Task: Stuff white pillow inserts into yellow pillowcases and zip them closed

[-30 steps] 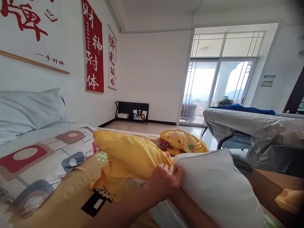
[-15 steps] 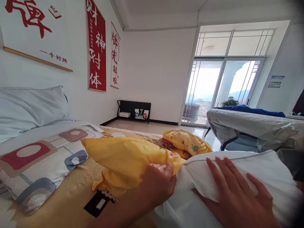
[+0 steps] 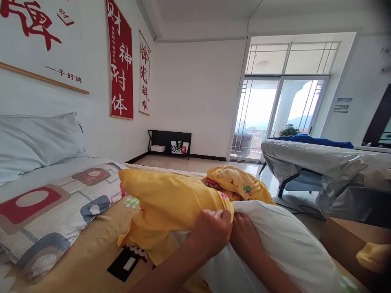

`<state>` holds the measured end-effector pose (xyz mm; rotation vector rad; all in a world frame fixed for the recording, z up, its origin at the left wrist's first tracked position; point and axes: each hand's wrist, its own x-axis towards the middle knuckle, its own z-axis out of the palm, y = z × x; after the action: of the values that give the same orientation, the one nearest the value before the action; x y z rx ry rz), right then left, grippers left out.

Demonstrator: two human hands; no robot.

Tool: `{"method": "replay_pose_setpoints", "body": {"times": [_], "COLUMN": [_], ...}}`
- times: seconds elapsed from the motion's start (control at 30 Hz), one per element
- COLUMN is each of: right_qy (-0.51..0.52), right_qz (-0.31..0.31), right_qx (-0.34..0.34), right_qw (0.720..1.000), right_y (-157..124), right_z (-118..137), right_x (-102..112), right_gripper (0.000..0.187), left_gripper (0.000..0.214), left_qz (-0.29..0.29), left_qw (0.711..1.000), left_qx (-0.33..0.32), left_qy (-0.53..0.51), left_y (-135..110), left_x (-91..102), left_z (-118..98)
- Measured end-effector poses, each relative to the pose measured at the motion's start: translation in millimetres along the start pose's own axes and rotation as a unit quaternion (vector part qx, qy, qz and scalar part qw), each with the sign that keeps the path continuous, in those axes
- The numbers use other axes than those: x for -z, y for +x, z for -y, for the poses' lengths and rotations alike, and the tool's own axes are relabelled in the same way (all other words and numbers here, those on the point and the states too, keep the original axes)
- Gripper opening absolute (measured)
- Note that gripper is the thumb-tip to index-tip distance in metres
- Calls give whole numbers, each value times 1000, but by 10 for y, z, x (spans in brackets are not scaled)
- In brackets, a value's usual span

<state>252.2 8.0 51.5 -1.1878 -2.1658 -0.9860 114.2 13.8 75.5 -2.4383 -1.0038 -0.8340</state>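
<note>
A yellow pillowcase (image 3: 177, 199) is pulled partway over one end of a white pillow (image 3: 277, 232), which bulges out towards the right. My left hand (image 3: 214, 228) is closed around the pillowcase's open edge, knuckles up. Close beside it, my right hand (image 3: 246, 232) is closed on the white pillow where it enters the case; its fingertips are partly hidden in the fabric. Beneath lies a tan bed sheet (image 3: 94, 244) with a dark printed patch. Behind the hands sits a bunched yellow cloth (image 3: 235, 179) with a small green print.
A patterned pillow (image 3: 61, 203) lies on the left of the bed, and a white pillow (image 3: 39, 142) leans against the wall. To the right stand a plastic-covered table (image 3: 311, 152), a chair (image 3: 301, 181) and a cardboard box (image 3: 345, 240). A low black shelf (image 3: 169, 140) is against the far wall.
My right hand has moved left from lying spread on the white pillow to the pillowcase opening, where its fingers curl in. The left hand keeps its hold. The view has shifted slightly right.
</note>
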Motion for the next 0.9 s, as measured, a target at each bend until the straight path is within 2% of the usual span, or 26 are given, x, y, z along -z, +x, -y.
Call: {"method": "replay_pose_setpoints", "body": {"times": [0.1,0.17,0.23,0.3,0.37,0.43,0.47,0.53,0.6,0.67,0.7,0.73,0.8,0.83,0.9], "right_qy": [37,67,108,153,183,176,175,219,305,374,397,413,435,441,444], "right_qz": [51,99,136,135,91,51,56,136,259,340,355,360,356,351,324], "right_qx": [3,-5,-19,-66,-134,-153,-139,-98,-74,-74,-75,-76,-80,-87,-109], "right_qw": [998,993,985,977,970,971,973,961,913,860,843,833,824,822,828], "right_y": [-60,-117,-91,83,394,748,901,1105,1158,1112,1079,1052,1035,1047,1095], "right_z": [-216,-364,-515,-622,-637,-565,-512,-414,-366,-382,-405,-429,-459,-457,-421], "right_x": [89,295,587,868,1011,938,826,518,212,6,-47,-70,-47,-17,48], "right_gripper": [38,35,41,41,42,47,50,59,65,67,69,72,77,78,72], "left_gripper": [7,9,10,13,16,15,14,11,4,12,18,15,13,23,50], "left_qz": [-37,-78,-128,-173,-198,-204,-201,-180,-178,-246,-313,-385,-461,-482,-444], "left_qw": [999,997,991,982,975,971,971,974,970,952,934,915,869,836,806], "left_qx": [-17,-15,-21,-45,-69,-89,-97,-118,-148,-153,-128,-55,148,225,321], "left_qy": [11,-2,-27,-54,-76,-85,-83,-76,-82,-100,-113,-108,-100,-131,-223], "left_y": [-146,-207,-242,-247,-224,-193,-189,-250,-455,-815,-1030,-1247,-1612,-1729,-1803], "left_x": [-120,-160,-197,-244,-287,-291,-268,-170,-27,105,150,176,185,178,172], "left_z": [70,140,163,107,-16,-151,-200,-212,-69,240,447,676,1150,1366,1692]}}
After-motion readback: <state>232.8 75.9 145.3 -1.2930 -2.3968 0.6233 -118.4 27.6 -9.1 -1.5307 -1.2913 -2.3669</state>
